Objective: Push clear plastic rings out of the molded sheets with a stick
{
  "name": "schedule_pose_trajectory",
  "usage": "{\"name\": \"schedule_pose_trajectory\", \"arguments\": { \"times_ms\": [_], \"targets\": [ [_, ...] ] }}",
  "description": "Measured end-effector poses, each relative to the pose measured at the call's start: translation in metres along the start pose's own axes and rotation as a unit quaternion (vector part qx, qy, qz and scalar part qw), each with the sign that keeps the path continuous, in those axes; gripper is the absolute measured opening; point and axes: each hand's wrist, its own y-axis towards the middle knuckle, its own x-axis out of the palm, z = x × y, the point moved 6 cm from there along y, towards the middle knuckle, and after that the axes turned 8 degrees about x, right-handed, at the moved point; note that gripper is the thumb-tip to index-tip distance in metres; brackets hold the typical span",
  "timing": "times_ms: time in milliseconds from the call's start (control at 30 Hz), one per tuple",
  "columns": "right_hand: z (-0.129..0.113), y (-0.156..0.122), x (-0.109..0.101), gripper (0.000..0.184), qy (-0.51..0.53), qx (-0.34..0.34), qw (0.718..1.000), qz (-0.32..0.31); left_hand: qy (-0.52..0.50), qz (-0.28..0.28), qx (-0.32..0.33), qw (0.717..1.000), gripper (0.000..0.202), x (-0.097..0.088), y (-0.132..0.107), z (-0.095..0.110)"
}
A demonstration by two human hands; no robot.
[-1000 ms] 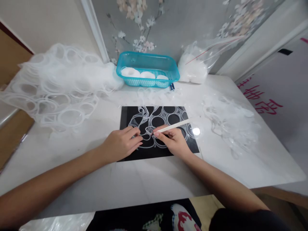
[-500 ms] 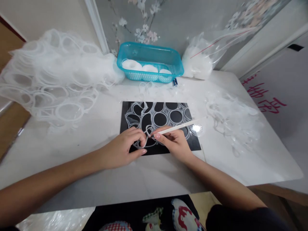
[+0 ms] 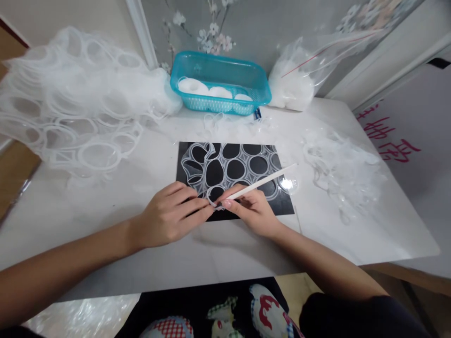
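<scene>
A translucent white sheet with ring-shaped outlines (image 3: 235, 169) lies over a black mat (image 3: 287, 209) on the table. My left hand (image 3: 176, 213) is at the sheet's near edge, its fingertips closed on the rim of one ring. Right beside it, my right hand (image 3: 255, 211) grips a slim white stick-like tool (image 3: 260, 182) as one holds a pen. The tool slants up to the right. Its working tip is low by the left fingertips and too small to make out.
Behind the mat stands a blue plastic basket (image 3: 220, 104) with white rolls (image 3: 193, 86) inside. A heap of ringed translucent sheets (image 3: 88, 103) fills the left. Loose translucent scraps (image 3: 345, 173) lie on the right, near a clear zip bag (image 3: 294, 87).
My left hand has gone from curled fingers to straighter ones reaching the ring's rim. The tool's tip has shifted slightly left. The strip near the fingertips now lies as a rounder ring.
</scene>
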Motion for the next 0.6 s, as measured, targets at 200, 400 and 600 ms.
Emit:
{"name": "schedule_pose_trajectory", "arguments": {
  "times_ms": [200, 400, 600],
  "targets": [
    [-0.002, -0.001, -0.004, 0.008, -0.091, -0.010, 0.996, 0.023, -0.011, -0.025, -0.022, 0.999, 0.010, 0.013, 0.000, -0.003],
    [-0.002, -0.003, -0.011, 0.010, -0.188, -0.064, 0.978, 0.060, -0.101, -0.031, -0.090, 0.990, 0.008, 0.022, -0.006, -0.015],
    [0.013, 0.002, -0.023, 0.011, -0.153, -0.011, 0.982, 0.113, -0.165, -0.142, -0.231, 0.948, 0.037, 0.048, -0.032, -0.050]
  ]
}}
